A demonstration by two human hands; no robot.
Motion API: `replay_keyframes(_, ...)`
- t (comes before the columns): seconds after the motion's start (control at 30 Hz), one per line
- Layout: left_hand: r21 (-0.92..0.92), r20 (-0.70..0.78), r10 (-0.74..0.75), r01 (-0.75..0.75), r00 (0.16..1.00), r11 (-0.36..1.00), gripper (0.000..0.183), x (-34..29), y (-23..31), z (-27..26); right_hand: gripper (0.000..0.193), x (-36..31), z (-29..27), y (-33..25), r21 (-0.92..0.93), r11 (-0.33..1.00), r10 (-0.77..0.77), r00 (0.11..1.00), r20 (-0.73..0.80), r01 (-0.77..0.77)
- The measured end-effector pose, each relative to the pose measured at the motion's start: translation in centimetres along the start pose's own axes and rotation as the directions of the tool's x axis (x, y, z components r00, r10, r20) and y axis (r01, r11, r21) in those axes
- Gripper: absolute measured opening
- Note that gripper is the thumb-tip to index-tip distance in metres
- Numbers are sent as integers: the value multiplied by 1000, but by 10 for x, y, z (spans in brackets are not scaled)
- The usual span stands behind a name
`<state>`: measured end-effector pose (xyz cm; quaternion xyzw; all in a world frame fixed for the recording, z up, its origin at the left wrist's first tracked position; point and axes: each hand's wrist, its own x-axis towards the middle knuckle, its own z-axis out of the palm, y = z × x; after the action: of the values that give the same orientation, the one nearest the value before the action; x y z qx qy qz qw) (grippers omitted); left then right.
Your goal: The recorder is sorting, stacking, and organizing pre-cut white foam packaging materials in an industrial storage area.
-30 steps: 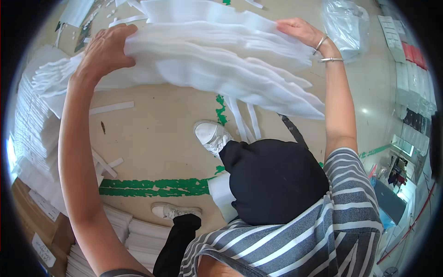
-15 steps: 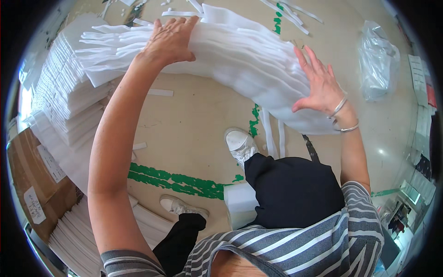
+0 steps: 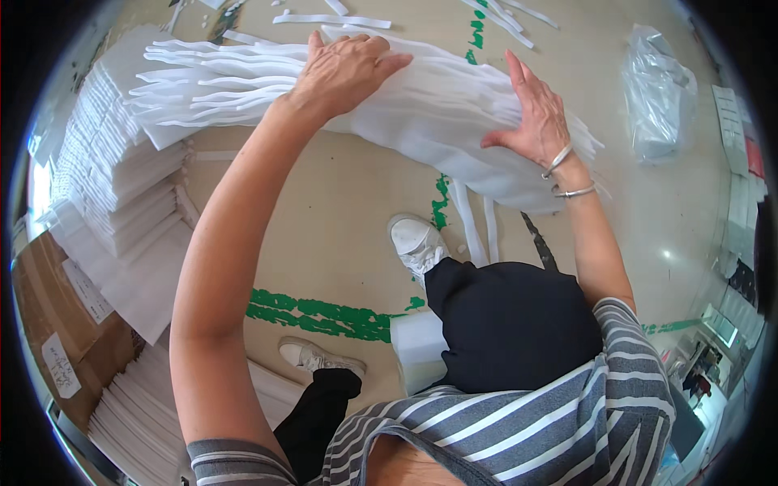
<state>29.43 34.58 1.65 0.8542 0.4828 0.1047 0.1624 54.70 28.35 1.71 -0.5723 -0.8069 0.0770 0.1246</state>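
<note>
A long, thick bundle of thin white foam sheets [image 3: 429, 130] stretches across in front of me, bowed, its layers fanned apart at the left end. My left hand [image 3: 348, 73] lies across the top of the bundle left of its middle, thumb stretched to the right and fingertips at the far edge. Over the right part, my right hand [image 3: 536, 117] is spread, fingers pointing away and thumb reaching left. Both palms touch the foam or hover just over it; the contact is hidden. Two bangles [image 3: 574, 192] circle my right wrist.
Folded white foam sheets [image 3: 113, 154] are piled at the left, above a cardboard box [image 3: 69, 324]. Loose foam strips [image 3: 332, 20] lie on the floor beyond the bundle; others [image 3: 470, 223] lie near my shoe [image 3: 415, 241]. A clear plastic bag [image 3: 660, 97] is at the right.
My left hand has moved right along the bundle, and my right hand has shifted left and slightly away. The bundle's right part has moved away from me, and its layers now show at the right end.
</note>
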Motion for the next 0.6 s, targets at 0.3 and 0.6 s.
replay_keyframes(0.3, -105, 116, -112, 124, 987, 987, 24, 29, 37, 15, 67, 2, 6, 19, 223, 975, 48, 974, -222, 3)
replay_keyframes(0.6, -146, -140, 175, -195, 975, 970, 17, 31, 32, 36, 34, 8, 5, 30, 328, 932, 213, 964, -160, -151)
